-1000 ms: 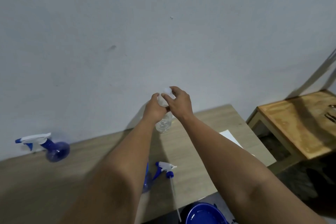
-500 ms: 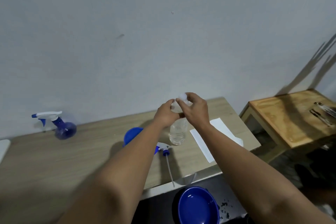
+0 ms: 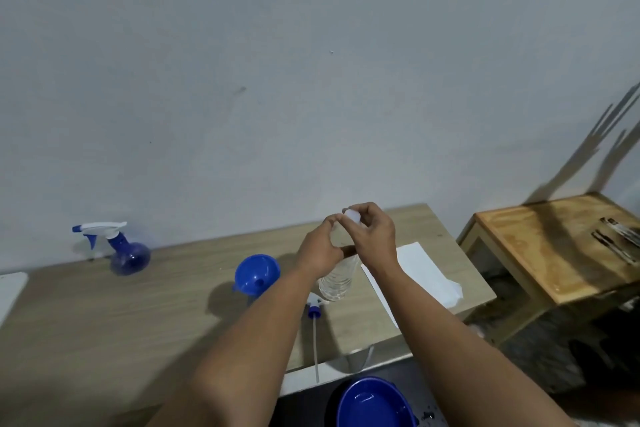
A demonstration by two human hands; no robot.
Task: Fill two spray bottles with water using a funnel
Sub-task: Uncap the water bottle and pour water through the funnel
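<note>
A clear plastic water bottle [image 3: 336, 279] stands upright near the table's middle. My left hand [image 3: 320, 248] grips its neck. My right hand [image 3: 372, 234] pinches the white cap [image 3: 351, 215] at the bottle's top. A blue funnel [image 3: 256, 274] sits left of the bottle, on something my left forearm hides. A loose spray head [image 3: 314, 307] with a long white tube lies on the table in front of the bottle. A blue spray bottle [image 3: 126, 251] with its white trigger head on stands at the far left by the wall.
A white sheet of paper [image 3: 414, 276] lies on the wooden table [image 3: 121, 315] right of the bottle. A blue bowl [image 3: 372, 404] sits below the table's front edge. A smaller wooden side table [image 3: 554, 246] with dark utensils stands to the right. A grey wall rises behind.
The view has tilted down and shifted, showing more of the table, the funnel and the paper. Both hands stay on the bottle's neck and cap.
</note>
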